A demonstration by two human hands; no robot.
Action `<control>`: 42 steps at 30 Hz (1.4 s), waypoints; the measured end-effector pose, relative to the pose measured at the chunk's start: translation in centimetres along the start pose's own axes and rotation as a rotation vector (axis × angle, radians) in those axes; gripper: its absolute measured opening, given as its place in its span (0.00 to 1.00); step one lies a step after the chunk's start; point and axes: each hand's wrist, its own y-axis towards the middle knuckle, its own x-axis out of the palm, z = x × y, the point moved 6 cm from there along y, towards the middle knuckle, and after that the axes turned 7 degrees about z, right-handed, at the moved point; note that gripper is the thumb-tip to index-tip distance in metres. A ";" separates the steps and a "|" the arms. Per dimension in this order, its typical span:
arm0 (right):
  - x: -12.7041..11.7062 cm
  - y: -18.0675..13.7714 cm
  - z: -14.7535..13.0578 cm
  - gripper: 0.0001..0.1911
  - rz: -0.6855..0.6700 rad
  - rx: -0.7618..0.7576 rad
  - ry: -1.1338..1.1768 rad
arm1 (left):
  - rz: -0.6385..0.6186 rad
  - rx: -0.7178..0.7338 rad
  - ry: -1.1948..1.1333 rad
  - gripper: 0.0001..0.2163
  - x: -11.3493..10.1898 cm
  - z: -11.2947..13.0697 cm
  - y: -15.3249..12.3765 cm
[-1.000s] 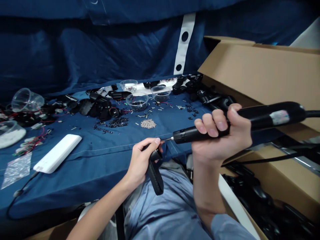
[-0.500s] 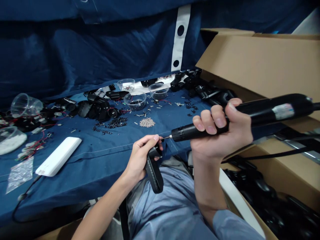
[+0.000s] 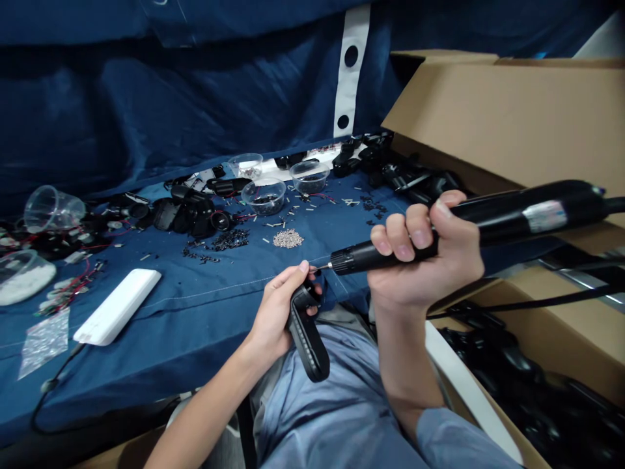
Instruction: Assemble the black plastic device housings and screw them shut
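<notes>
My left hand (image 3: 278, 306) grips a long black plastic part (image 3: 306, 335) over my lap, thumb and forefinger pinched at its top end. My right hand (image 3: 424, 254) is wrapped around a black electric screwdriver (image 3: 488, 221) with a cable running off to the right. The screwdriver lies almost level and its thin bit (image 3: 323, 266) meets the top of the black part right by my left fingertip. Whether a screw sits at the tip I cannot tell.
A blue cloth table (image 3: 195, 306) carries a heap of silver screws (image 3: 288, 239), black screws (image 3: 229, 240), clear bowls (image 3: 266, 195), black parts (image 3: 185, 212), a white flat box (image 3: 117, 306) and tipped cups (image 3: 51, 208). An open cardboard box (image 3: 512, 124) with black parts stands at right.
The black part's lower end has swung a little to the right in my left hand. The screwdriver has shifted slightly left, its bit staying at the part's top.
</notes>
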 end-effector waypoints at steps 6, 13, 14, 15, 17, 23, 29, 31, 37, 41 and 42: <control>0.1 -0.6 -0.2 0.09 0.021 -0.032 -0.038 | 0.032 0.006 -0.015 0.18 0.0 -0.2 -0.3; 0.2 -1.1 -0.1 0.11 0.010 -0.063 -0.072 | 0.077 0.016 -0.079 0.17 0.0 0.0 -0.6; 0.2 -1.2 -0.1 0.10 0.010 -0.064 -0.072 | 0.083 0.019 -0.077 0.17 -0.1 0.0 -0.6; 0.2 -1.3 0.0 0.10 0.009 -0.066 -0.070 | 0.089 0.023 -0.075 0.16 -0.1 0.0 -0.6; 0.2 -1.4 0.0 0.10 0.006 -0.074 -0.062 | 0.096 0.039 -0.070 0.16 -0.2 -0.1 -0.6; 0.4 -1.8 -0.1 0.10 -0.017 -0.072 -0.031 | 0.066 0.101 0.011 0.15 -0.3 0.0 -0.6; 0.6 -1.5 -2.0 0.13 -0.007 -0.077 -0.066 | -0.009 0.167 -0.041 0.20 -0.2 1.6 -1.0; 0.6 -1.4 -2.6 0.13 -0.020 -0.051 -0.075 | -0.101 0.161 -0.006 0.15 0.2 2.2 -1.1; 1.2 -1.8 -2.3 0.12 -0.123 0.030 -0.103 | -0.161 0.188 0.002 0.15 0.5 3.2 -1.5; 1.3 -2.2 -1.5 0.11 -0.162 0.053 -0.102 | -0.171 0.189 0.029 0.15 0.8 3.0 -1.7; 1.3 -2.3 -1.4 0.10 -0.169 0.053 -0.100 | -0.175 0.200 0.034 0.15 0.9 3.0 -1.8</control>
